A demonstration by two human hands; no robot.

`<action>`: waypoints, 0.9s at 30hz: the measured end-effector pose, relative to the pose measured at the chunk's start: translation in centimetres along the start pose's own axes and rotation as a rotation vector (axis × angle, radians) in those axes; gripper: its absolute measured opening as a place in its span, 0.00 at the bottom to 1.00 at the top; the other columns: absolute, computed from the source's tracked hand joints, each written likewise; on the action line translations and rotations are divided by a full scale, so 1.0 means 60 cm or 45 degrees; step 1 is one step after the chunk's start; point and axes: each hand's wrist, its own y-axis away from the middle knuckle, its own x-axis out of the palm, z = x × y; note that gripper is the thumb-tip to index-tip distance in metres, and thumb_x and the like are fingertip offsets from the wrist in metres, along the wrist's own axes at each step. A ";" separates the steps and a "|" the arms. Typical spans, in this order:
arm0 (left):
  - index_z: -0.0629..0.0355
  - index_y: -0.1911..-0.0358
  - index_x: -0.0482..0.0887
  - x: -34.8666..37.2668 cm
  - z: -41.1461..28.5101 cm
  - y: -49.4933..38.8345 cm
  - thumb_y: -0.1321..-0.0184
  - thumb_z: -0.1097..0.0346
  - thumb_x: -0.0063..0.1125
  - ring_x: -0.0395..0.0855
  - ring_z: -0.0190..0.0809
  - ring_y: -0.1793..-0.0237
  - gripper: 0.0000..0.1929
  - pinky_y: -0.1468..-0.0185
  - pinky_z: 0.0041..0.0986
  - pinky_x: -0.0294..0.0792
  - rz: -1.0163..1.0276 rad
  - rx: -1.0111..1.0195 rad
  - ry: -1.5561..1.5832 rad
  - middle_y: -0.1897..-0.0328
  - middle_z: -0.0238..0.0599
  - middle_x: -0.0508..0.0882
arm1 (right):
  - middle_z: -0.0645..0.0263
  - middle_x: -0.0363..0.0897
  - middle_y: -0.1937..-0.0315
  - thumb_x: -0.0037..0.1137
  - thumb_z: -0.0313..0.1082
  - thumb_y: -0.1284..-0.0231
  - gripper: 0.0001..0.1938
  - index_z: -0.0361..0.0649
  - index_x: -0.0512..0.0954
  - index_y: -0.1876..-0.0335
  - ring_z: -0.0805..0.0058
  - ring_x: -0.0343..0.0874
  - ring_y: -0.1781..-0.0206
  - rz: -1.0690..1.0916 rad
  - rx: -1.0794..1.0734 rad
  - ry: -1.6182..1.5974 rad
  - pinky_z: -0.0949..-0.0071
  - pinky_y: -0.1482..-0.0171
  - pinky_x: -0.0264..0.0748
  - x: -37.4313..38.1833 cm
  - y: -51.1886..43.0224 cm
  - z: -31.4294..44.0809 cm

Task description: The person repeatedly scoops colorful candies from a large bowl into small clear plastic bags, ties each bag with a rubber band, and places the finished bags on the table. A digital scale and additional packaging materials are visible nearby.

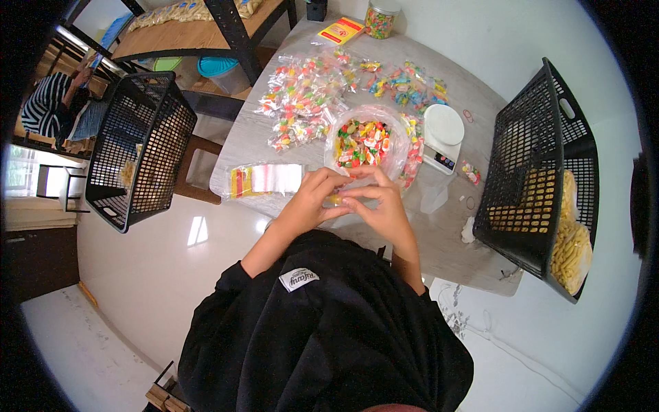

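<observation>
My left hand (311, 201) and my right hand (381, 203) meet at the near side of a round tub. Between their fingers is a small clear plastic bag (334, 200) with something yellow in it, mostly hidden by the fingers. The tub (333, 136) is lined with clear plastic and holds loose wrapped candies (363, 144) in red, green, yellow and white. Left of my left hand lies an open pack of clear plastic bags (278, 178). A white digital scale (444, 131) stands to the right of the tub.
Filled candy packets (304, 98) cover the table's far left, with bluish ones (406, 87) beyond the tub. At the back stand a lidded jar (381, 23) and a yellow-red pack (341, 31). Black crates flank me, right (520, 154) and left (165, 139). A person (56, 105) sits far left.
</observation>
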 end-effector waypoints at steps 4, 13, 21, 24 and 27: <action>0.57 0.55 0.77 0.003 -0.001 0.008 0.60 0.62 0.71 0.74 0.45 0.58 0.25 0.53 0.33 0.64 0.034 0.055 -0.115 0.59 0.39 0.77 | 0.58 0.76 0.65 0.61 0.28 0.52 0.09 0.35 0.81 0.64 0.68 0.77 0.59 0.208 0.148 -0.049 0.75 0.58 0.72 -0.001 0.007 -0.013; 0.57 0.50 0.74 0.008 0.004 0.024 0.60 0.56 0.71 0.74 0.44 0.56 0.31 0.53 0.33 0.61 0.082 -0.018 -0.098 0.58 0.38 0.76 | 0.60 0.78 0.65 0.61 0.24 0.51 0.07 0.34 0.80 0.65 0.75 0.79 0.65 0.076 0.149 -0.253 0.80 0.63 0.76 0.017 0.017 -0.038; 0.60 0.47 0.69 0.008 0.045 0.030 0.50 0.57 0.65 0.72 0.35 0.58 0.28 0.53 0.29 0.61 -0.432 -0.414 1.003 0.58 0.34 0.75 | 0.63 0.75 0.65 0.63 0.29 0.56 0.08 0.41 0.80 0.67 0.66 0.75 0.61 -0.235 0.060 0.608 0.67 0.58 0.69 0.003 -0.035 -0.110; 0.58 0.44 0.66 -0.005 0.052 0.018 0.46 0.40 0.55 0.67 0.32 0.61 0.34 0.57 0.25 0.59 -0.420 -0.410 1.236 0.60 0.31 0.72 | 0.64 0.74 0.63 0.63 0.35 0.57 0.13 0.45 0.80 0.63 0.63 0.71 0.56 -0.145 0.067 0.988 0.63 0.52 0.62 0.006 -0.055 -0.139; 0.57 0.42 0.66 -0.013 0.047 0.006 0.45 0.29 0.41 0.63 0.31 0.67 0.39 0.62 0.23 0.55 -0.350 -0.418 1.454 0.64 0.31 0.70 | 0.62 0.74 0.61 0.62 0.37 0.57 0.14 0.44 0.80 0.61 0.63 0.68 0.51 -0.068 0.083 1.060 0.60 0.48 0.60 0.023 -0.071 -0.156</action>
